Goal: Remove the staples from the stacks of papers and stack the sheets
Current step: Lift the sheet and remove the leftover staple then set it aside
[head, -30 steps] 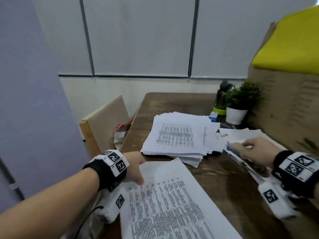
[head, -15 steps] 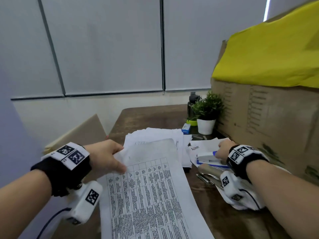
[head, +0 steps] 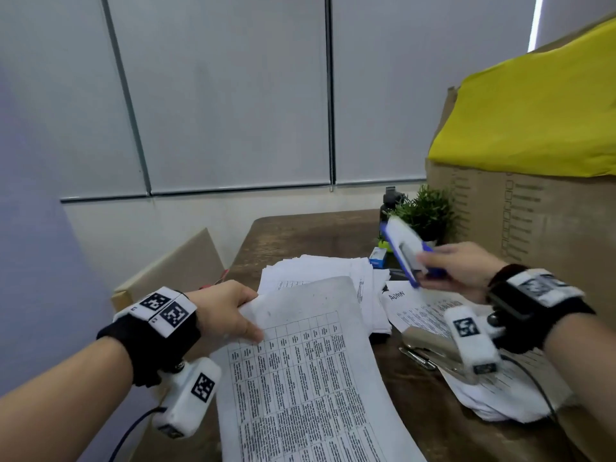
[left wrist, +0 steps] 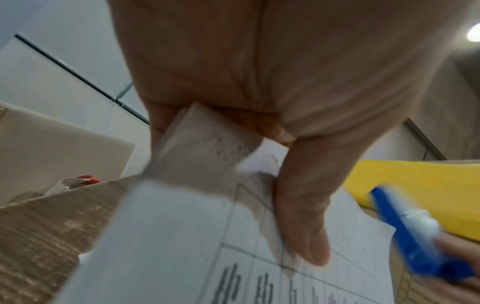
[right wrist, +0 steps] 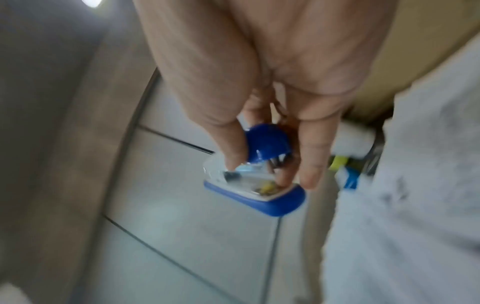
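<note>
Left hand (head: 222, 313) pinching the top left corner of a stapled set of white printed sheets with a table grid (head: 306, 371), thumb on top, fingers underneath, corner lifted off the dark brown wooden counter (head: 300, 235). Right hand (head: 461, 271) clamped on the rear end of a blue and white plastic stapler-type tool (head: 405, 251), held in the air, tilted, front end up and toward the left. Behind the held set, a loose pile of white sheets (head: 320, 268). Under the right wrist, a grey metal stapler (head: 430, 348) on more white printed papers (head: 420, 311). Small green potted plant (head: 428, 211) beside a large brown cardboard box (head: 533, 221).
</note>
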### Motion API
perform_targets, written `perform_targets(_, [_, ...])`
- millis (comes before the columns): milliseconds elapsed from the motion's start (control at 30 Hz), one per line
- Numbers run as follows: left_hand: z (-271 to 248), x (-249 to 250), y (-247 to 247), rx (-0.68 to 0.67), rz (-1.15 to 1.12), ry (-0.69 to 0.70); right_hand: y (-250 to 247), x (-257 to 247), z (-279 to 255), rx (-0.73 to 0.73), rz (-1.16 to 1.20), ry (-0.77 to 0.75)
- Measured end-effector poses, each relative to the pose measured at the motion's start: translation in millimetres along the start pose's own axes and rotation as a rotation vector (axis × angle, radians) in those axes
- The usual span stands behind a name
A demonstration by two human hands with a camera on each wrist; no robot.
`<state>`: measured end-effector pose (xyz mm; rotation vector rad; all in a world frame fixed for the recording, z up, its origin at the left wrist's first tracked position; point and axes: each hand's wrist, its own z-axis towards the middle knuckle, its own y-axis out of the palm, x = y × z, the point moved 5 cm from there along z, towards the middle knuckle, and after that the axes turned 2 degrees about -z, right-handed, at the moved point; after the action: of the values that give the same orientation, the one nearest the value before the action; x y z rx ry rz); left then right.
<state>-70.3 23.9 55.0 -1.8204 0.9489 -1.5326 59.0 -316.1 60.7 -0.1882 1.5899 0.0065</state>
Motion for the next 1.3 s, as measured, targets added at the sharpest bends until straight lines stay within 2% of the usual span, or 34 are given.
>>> perform_targets(33, [-1, 0, -3, 0.005, -0.014, 0.003, 6, -18, -15, -0.052, 0.202, -0.042])
perform_targets(67, [-2, 0, -6, 0.015, -0.023, 0.006, 10, -32, -28, -0.099, 0.279, -0.086])
perform_targets(133, [-5, 0, -13, 0.028, -0.03, 0.01, 24, -50, -49, -0.176, 0.352, -0.145])
perform_targets(233, [-14, 3, -23, 0.014, -0.095, 0.031, 49, -57, -75, -0.324, 0.454, -0.129])
perform_targets(267, [-17, 5, -26, 0.016, -0.118, 0.055, 59, -55, -84, -0.399, 0.439, -0.122])
perform_targets(333, [-22, 7, -35, 0.026, -0.171, 0.09, 78, -43, -97, -0.514, 0.264, -0.136])
perform_targets(433, [-31, 5, -49, 0.05, -0.303, 0.154, 110, -11, -112, -0.554, -0.143, -0.134])
perform_targets(500, [-36, 1, -56, 0.101, -0.386, 0.189, 126, 11, -110, -0.537, -0.431, -0.149])
perform_targets(567, [-40, -7, -60, 0.224, -0.489, 0.203, 131, 18, -106, -0.48, -0.545, -0.199])
perform_targets(633, [-43, -26, -57, 0.305, -0.735, 0.231, 126, 15, -103, -0.432, -0.465, -0.195])
perform_targets(700, [-45, -41, -45, 0.284, -0.973, 0.247, 116, 2, -102, -0.412, -0.296, -0.172])
perform_targets(733, [-48, -43, -39, 0.265, -0.998, 0.246, 111, -7, -102, -0.404, -0.211, -0.16])
perform_targets(767, [-51, -39, -35, 0.245, -0.988, 0.257, 108, -18, -102, -0.399, -0.143, -0.168])
perform_targets(833, [-56, -18, -36, 0.302, -0.914, 0.294, 106, -43, -105, -0.362, -0.078, -0.21])
perform_targets(933, [-55, 18, -56, 0.565, -0.762, 0.35, 109, -79, -112, -0.239, -0.039, -0.331])
perform_targets(1000, [-56, 33, -58, 0.67, -0.718, 0.377, 114, -91, -127, -0.187, -0.02, -0.391])
perform_targets(1067, [-60, 37, -44, 0.692, -0.687, 0.36, 115, -85, -139, -0.161, -0.033, -0.408])
perform_targets(1167, [-70, 30, -19, 0.767, -0.652, 0.341, 114, -52, -146, -0.19, -0.06, -0.336])
perform_targets(1300, [-69, 19, -17, 0.831, -0.739, 0.33, 108, -25, -134, -0.172, -0.033, -0.278])
